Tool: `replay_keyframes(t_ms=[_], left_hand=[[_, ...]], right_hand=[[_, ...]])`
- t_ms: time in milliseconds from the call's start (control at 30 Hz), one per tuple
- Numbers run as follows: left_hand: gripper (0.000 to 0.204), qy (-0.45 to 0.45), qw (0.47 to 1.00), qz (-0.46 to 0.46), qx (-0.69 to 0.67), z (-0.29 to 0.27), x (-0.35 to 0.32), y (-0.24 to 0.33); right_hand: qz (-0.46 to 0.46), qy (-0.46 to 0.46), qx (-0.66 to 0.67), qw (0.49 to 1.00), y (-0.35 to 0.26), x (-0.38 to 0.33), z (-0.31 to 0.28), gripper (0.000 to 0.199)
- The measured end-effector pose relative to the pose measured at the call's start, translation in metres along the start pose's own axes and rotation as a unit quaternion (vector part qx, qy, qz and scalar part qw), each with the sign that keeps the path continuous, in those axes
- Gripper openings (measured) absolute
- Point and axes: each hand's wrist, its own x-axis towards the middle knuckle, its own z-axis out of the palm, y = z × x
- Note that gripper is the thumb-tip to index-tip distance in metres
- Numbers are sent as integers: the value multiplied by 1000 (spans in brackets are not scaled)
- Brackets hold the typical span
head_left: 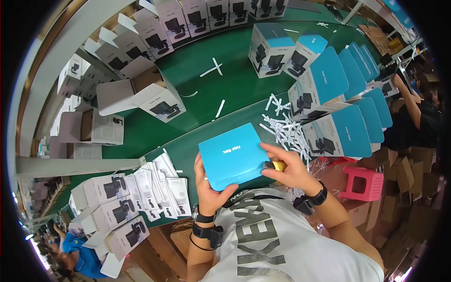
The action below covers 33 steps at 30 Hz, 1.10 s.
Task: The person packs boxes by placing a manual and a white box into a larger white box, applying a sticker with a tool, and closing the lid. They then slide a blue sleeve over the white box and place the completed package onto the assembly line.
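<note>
Blue-topped box (231,155) sits at frame centre, held just above the near edge of the green bench (235,80), right in front of the person's chest. Left hand (210,185) grips the box's near-left corner from 7 o'clock, fingers wrapped along its left side and thumb hooked at the near edge, so closed on the box. Right hand (287,168) lies at 3 o'clock of the box, fingertips touching its right edge, while pinching a small yellow and black tool (275,165) against the box side; exact kind of tool cannot be told. Both wrists carry dark bands. Pile of white paper strips (284,127) lies on the bench at 1 o'clock of the box, just beside it. Row of closed blue and white boxes (336,98) stacks at 2 o'clock, leaning on each other. Open white cartons (141,94) with flaps up stand at 10 to 11 o'clock, well apart from the hands. Fanned stack of white leaflets (159,185) lies at 8 o'clock, near the left hand. More white cartons (112,207) further out at 8 o'clock. Pink plastic stool (362,183) at 4 o'clock, off the bench. Another person (418,117) at the far right edge.
</note>
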Motion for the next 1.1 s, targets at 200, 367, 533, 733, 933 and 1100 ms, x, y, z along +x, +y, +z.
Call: replay_keyframes(t_ms=[200, 367, 533, 733, 933, 1100], left_hand=[[60, 176, 967, -22, -182, 9, 0, -11], [61, -6, 997, 61, 39, -12, -5, -36], [66, -66, 969, 141, 193, -29, 2, -23], [77, -146, 914, 113, 362, 1, 29, 29], [84, -187, 867, 144, 438, 15, 22, 3], [83, -240, 886, 154, 365, -22, 43, 13]], right_hand=[[-312, 106, -249, 910, 35, 20, 22, 54], [-305, 147, -257, 905, 57, 12, 25, 58], [-274, 101, -303, 907, 60, 8, 16, 57], [-326, 121, -313, 884, 70, 8, 45, 51], [-365, 136, -295, 872, 71, 30, 45, 39], [-387, 90, -247, 884, 61, 29, 37, 32]])
